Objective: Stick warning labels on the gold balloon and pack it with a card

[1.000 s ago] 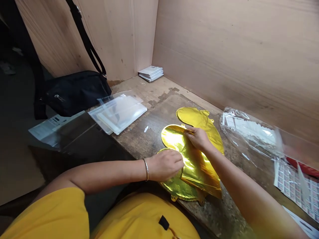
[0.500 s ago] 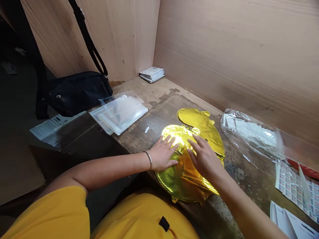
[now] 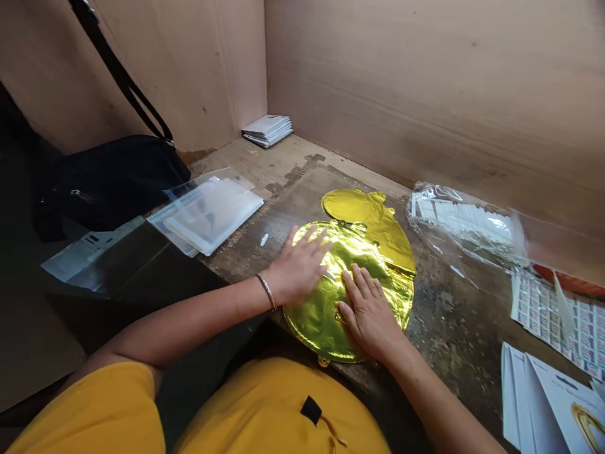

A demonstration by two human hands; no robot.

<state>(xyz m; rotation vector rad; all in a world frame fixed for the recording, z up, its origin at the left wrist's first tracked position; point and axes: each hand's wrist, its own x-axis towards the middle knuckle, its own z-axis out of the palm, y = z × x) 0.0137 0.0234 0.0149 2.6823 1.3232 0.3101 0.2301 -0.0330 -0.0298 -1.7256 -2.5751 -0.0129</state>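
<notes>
A flat, shiny gold foil balloon (image 3: pixel 312 328) with small tabs on its rim lies at the table's front edge. Behind it, another gold foil part (image 3: pixel 373 221) reaches toward the back; whether it is a separate balloon I cannot tell. My right hand (image 3: pixel 371 309) presses flat on the near foil, fingers stretched out. Over the foil's left side is my left hand (image 3: pixel 300 268), blurred by motion, with its fingers extended and nothing held. Whether it touches the foil is unclear.
Clear plastic sleeves (image 3: pixel 215 214) lie left, beside a black bag (image 3: pixel 113 183). Folded white cards (image 3: pixel 268 130) sit in the back corner. To the right are a clear plastic bag (image 3: pixel 467 221), a sticker sheet (image 3: pixel 543 309) and printed cards (image 3: pixel 534 397). Wooden panels (image 3: pixel 425 82) wall the table.
The near foil, partly folded over before, now lies flatter. My right hand has come down onto it, and my left hand has lifted or slid slightly. The view has shifted a little.
</notes>
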